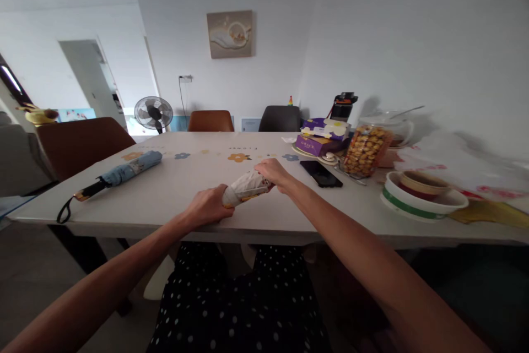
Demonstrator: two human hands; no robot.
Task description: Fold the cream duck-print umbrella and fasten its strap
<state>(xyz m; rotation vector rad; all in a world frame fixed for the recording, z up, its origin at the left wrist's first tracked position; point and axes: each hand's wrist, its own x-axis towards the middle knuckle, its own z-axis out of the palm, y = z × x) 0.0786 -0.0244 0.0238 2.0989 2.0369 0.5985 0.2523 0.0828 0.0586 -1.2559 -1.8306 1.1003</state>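
Observation:
Just above the table's front edge, my left hand point(210, 204) is closed round the near left end of a white folded umbrella point(247, 188) with coloured print. The other end is in my right hand point(273, 172), its fingers wrapped over the cloth. The umbrella lies at a slant between both hands, and its two ends are hidden by them. Off to the left, a light blue folded umbrella point(132, 168) with a dark handle and a black wrist loop rests on the table.
On the white table point(182, 188), a black phone point(321, 173) lies right of my hands. Beyond it stand a purple tissue box point(316, 145), a jar of round snacks point(367, 150), a white and green bowl point(407, 204) and a plastic bag point(458, 160). Chairs point(210, 120) line the far side.

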